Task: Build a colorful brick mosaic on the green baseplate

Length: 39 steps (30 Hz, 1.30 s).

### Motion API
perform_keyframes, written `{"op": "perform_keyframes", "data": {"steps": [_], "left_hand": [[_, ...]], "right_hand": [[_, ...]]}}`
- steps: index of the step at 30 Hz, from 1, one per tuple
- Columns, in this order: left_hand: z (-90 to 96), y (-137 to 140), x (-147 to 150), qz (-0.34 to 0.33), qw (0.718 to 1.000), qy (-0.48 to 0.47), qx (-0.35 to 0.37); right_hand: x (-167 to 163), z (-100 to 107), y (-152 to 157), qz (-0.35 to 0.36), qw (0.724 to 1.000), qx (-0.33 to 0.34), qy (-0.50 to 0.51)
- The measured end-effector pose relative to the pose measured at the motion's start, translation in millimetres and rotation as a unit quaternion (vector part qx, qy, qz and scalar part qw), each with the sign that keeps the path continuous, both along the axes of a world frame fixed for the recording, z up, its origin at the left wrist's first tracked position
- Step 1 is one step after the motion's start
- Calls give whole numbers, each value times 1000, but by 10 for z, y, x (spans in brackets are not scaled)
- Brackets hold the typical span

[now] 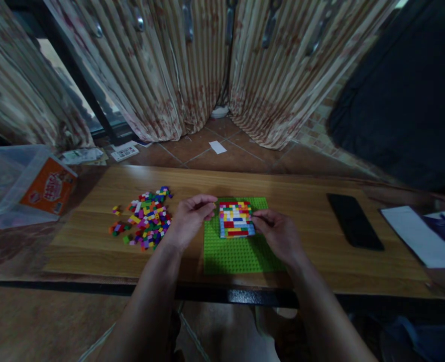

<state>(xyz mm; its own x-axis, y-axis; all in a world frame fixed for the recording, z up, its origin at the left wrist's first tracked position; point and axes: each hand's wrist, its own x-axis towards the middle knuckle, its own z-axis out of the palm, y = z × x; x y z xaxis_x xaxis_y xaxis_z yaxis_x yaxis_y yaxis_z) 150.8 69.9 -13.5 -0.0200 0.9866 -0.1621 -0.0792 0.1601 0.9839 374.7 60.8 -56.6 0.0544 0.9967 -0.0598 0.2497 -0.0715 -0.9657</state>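
A square, multicoloured build of toy bricks (237,219) sits on the upper part of a green studded baseplate (241,256). My left hand (192,218) is just left of the build, thumb and index fingertips drawn close together near its upper left corner. Whether a small brick is between those fingertips is too fine to make out. On the other side, my right hand (279,231) has its fingers closed at the right edge of the build, touching it. A loose pile of small coloured bricks (150,218) lies to the left of my left hand.
Everything rests on a low wooden table (309,276). A black phone (354,221) and white paper (422,234) lie to the right. A clear plastic box (9,181) with an orange label stands at the left end. Striped curtains (192,75) hang behind the table.
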Motion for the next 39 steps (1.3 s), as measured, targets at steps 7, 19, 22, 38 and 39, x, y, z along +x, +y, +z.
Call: {"op": "perform_keyframes", "data": {"steps": [7,19,22,38,39], "left_hand": [[-84,89,-223,54,919,383,70],[-249,161,44,-60,819,556,127],[-245,160,66,-78,798,583,130],[-240,160,81,-59,784,606,124],[-233,158,79,-57,789,600,120]], "right_hand": [[20,24,-11,8,1000,-15,-1],[30,72,-26,-30,999,-14,27],[-11,109,-32,-37,998,0,50],[-164,79,22,-90,984,-12,153],[-168,71,26,-94,982,-19,165]]}}
